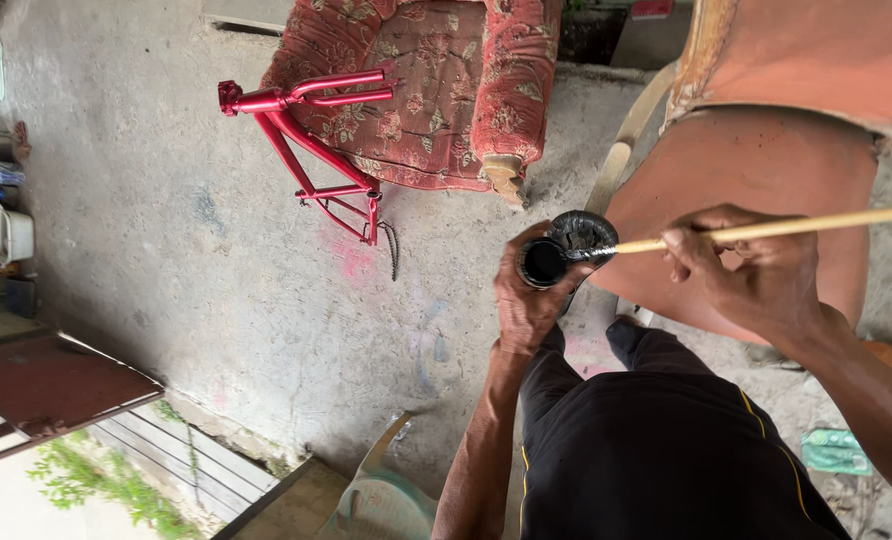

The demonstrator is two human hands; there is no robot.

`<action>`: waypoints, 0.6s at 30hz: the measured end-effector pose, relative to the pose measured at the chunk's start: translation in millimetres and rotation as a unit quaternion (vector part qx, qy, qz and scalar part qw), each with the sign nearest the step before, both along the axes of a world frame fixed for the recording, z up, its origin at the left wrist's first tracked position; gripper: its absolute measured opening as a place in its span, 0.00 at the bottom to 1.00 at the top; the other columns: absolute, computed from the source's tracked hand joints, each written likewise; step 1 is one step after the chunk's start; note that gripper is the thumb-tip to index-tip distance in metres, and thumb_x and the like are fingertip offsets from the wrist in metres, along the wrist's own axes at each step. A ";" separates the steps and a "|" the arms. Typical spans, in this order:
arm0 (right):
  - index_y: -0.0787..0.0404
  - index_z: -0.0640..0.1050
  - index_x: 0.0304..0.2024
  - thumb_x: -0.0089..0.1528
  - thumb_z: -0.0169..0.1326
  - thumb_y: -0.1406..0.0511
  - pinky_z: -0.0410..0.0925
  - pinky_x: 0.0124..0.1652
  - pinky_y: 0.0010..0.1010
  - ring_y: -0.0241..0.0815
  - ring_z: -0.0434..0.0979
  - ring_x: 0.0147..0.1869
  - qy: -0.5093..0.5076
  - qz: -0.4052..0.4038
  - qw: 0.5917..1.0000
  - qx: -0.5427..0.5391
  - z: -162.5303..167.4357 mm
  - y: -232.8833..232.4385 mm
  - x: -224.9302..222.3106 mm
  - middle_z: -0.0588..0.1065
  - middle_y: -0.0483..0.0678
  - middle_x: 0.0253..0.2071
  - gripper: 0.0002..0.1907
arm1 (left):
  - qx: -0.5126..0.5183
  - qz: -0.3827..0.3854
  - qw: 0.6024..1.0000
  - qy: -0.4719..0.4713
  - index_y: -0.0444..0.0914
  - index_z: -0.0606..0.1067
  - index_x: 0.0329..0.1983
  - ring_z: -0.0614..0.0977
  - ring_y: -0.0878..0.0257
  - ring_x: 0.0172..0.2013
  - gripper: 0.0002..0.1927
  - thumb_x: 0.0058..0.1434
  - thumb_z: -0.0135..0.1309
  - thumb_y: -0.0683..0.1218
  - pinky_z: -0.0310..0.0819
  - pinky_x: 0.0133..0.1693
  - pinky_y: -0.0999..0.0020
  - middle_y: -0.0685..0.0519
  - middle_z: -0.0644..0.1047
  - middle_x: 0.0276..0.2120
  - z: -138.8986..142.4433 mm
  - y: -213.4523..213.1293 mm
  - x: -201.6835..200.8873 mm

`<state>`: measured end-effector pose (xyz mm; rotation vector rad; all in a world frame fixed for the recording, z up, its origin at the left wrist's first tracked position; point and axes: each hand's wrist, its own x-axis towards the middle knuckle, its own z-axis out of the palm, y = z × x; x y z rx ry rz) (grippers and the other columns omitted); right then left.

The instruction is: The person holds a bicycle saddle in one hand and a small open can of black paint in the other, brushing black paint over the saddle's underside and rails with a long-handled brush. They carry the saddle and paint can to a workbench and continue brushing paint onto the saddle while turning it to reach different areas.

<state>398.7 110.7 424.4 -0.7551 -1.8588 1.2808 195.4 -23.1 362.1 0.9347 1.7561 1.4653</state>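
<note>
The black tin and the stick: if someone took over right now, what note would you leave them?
Left hand: wrapped round a small black tin, mouth tipped towards the camera, black inside.
Right hand: pinching a long pale stick, its tip at the tin's rim, beside a bunched black wrap there.
Nearby: a red bicycle frame stands on the concrete floor, leaning on a floral armchair.
Done: frame looks fully red; pink overspray marks the floor.
Left: I cannot tell how far the stirring or scraping at the tin has gone.
</note>
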 end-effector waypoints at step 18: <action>0.70 0.82 0.40 0.67 0.59 0.70 0.72 0.26 0.23 0.34 0.78 0.26 -0.025 -0.129 0.945 -0.300 -211.7 -47.2 -9.8 0.79 0.51 0.31 0.07 | -0.050 0.083 0.995 0.022 0.37 0.69 0.58 0.79 0.69 0.39 0.33 0.54 0.73 0.48 0.80 0.48 0.71 0.49 0.77 0.55 -3.6 -61.1 -11.8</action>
